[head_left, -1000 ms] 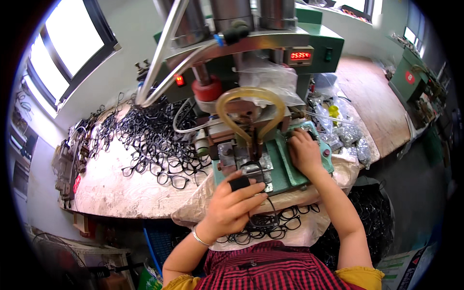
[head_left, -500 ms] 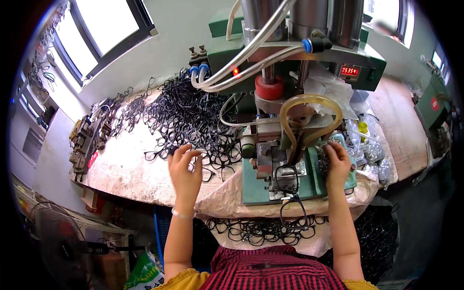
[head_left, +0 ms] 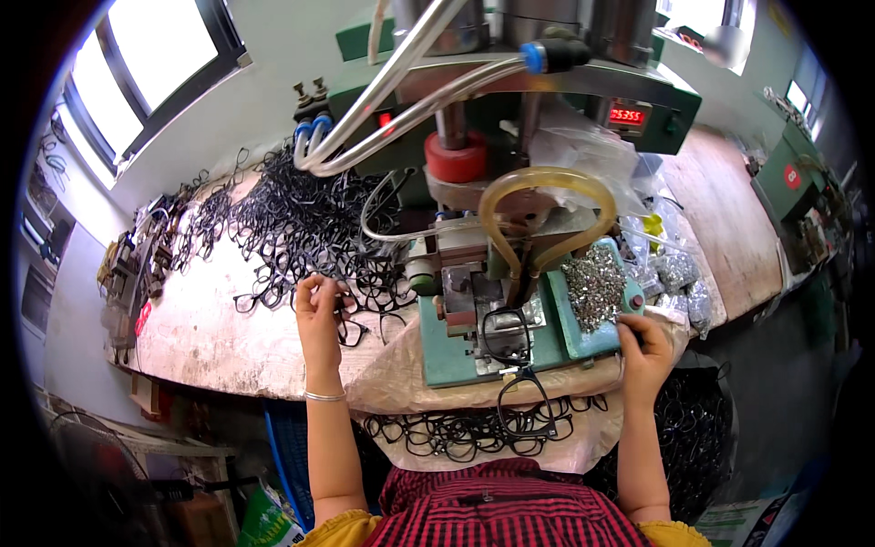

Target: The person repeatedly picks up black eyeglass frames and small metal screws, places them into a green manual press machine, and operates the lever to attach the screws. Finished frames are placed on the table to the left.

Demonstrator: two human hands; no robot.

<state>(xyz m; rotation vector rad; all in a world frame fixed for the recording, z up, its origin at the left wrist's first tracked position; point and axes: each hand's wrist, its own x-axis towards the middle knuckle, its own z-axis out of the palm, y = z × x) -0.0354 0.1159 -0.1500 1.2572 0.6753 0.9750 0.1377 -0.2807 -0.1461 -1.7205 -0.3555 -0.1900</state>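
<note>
My left hand [head_left: 319, 314] is closed with curled fingers at the near edge of a heap of black eyeglass frames [head_left: 310, 205]. A loose black rim lies against its fingertips; what they hold is hidden. My right hand [head_left: 649, 351] is pinched closed beside the near right corner of a light-green tray [head_left: 592, 345]. Small shiny metal pieces [head_left: 592, 283] fill the tray. Anything between those fingertips is too small to make out. Between my hands, a black eyeglass frame [head_left: 549, 401] hangs from the metal fixture [head_left: 488, 314] of a green press, touched by neither hand.
A bent yellowish tube [head_left: 547, 178] arches over the fixture, below a red collar [head_left: 456, 157]. More black frames [head_left: 456, 433] lie along the near edge. Plastic bags of metal pieces [head_left: 679, 273] sit right of the tray. Metal fixtures [head_left: 137, 273] stand far left.
The view has shifted right. My right hand has moved from over the tray's metal pieces to its near right corner. My left fingers, spread before, have curled in beside the heap.
</note>
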